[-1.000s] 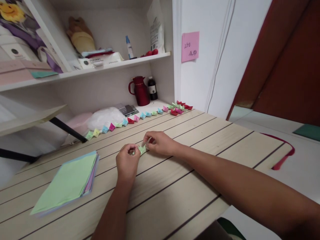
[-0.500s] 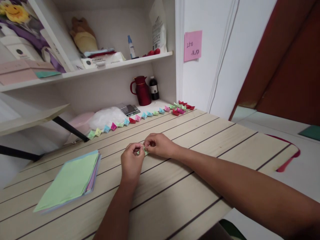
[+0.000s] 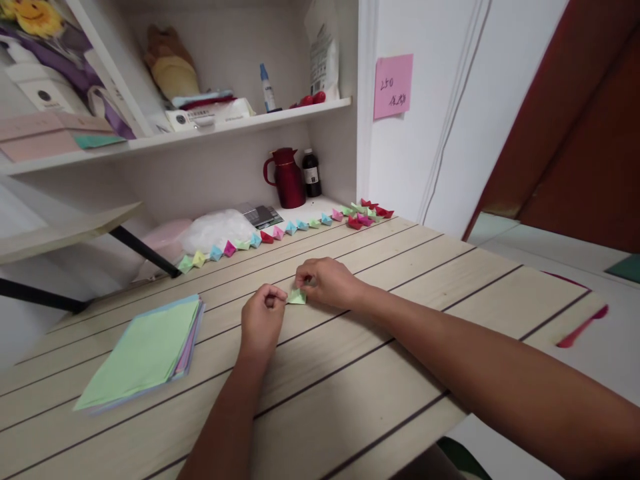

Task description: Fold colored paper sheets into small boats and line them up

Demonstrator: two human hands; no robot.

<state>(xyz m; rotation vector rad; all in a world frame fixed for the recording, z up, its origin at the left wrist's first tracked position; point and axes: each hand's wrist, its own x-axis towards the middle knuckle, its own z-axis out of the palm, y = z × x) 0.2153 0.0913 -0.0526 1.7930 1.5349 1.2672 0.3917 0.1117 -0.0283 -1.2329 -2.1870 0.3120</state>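
Observation:
Between my hands is a small piece of light green folded paper (image 3: 297, 297), held just over the wooden table top. My right hand (image 3: 327, 283) has thumb and forefinger closed on its upper right side. My left hand (image 3: 263, 319) is curled, its fingertips pinched at the paper's left corner. A row of small folded paper boats (image 3: 243, 245) in several colours runs along the back edge of the table. More boats, red, pink and green, are bunched in a cluster (image 3: 367, 215) at the row's right end.
Left of my hands lies a stack of coloured paper (image 3: 145, 353), green on top. Behind the boats are a clear plastic bag (image 3: 220, 231), a red jug (image 3: 289, 180) and a dark bottle (image 3: 311, 175). A raised stand (image 3: 65, 233) with black legs occupies the left.
My hands have drawn slightly apart, the right one moving right and a little away. More of the green folded paper shows between them. The view has shifted slightly.

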